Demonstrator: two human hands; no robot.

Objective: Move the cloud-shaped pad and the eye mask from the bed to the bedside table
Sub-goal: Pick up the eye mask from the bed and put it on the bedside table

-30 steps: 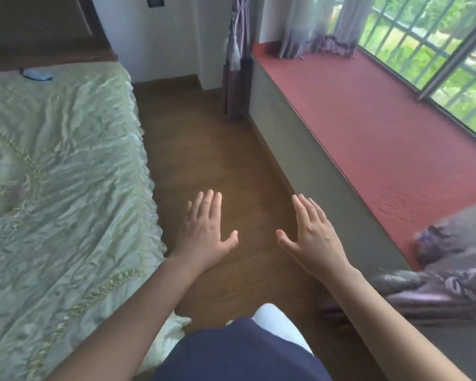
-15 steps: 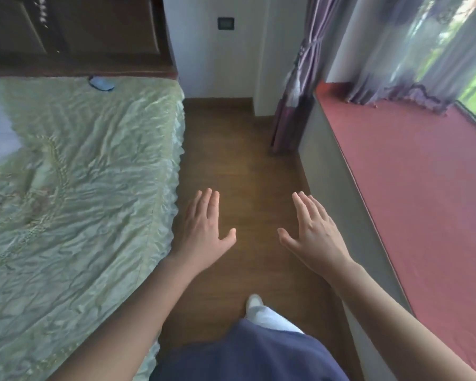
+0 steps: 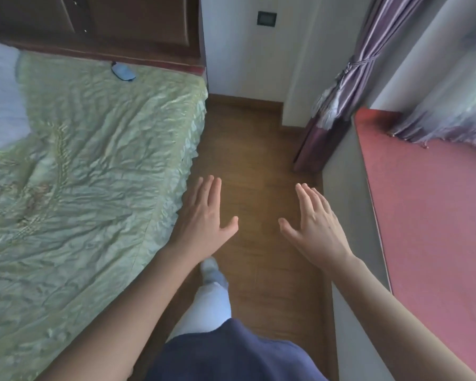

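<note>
A small light-blue eye mask (image 3: 123, 71) lies at the far end of the bed (image 3: 99, 166), close to the dark wooden headboard (image 3: 127, 26). The bed wears a crinkled pale-green quilt. My left hand (image 3: 208, 215) hovers flat and empty over the wooden floor, just off the bed's right edge. My right hand (image 3: 313, 226) is held out beside it, fingers spread, holding nothing. Both hands are far from the eye mask. I see no cloud-shaped pad and no bedside table in this view.
A narrow strip of wooden floor (image 3: 253, 166) runs between the bed and a red-topped window ledge (image 3: 429, 215) on the right. A tied purple curtain (image 3: 338, 100) hangs at the ledge's far end. A white pillow (image 3: 0, 94) lies at the bed's left. My foot (image 3: 210, 270) is stepping forward.
The view has swung left and moved forward along the aisle; the eye mask and headboard appear nearer and more central. Both hands stay open in the same pose.
</note>
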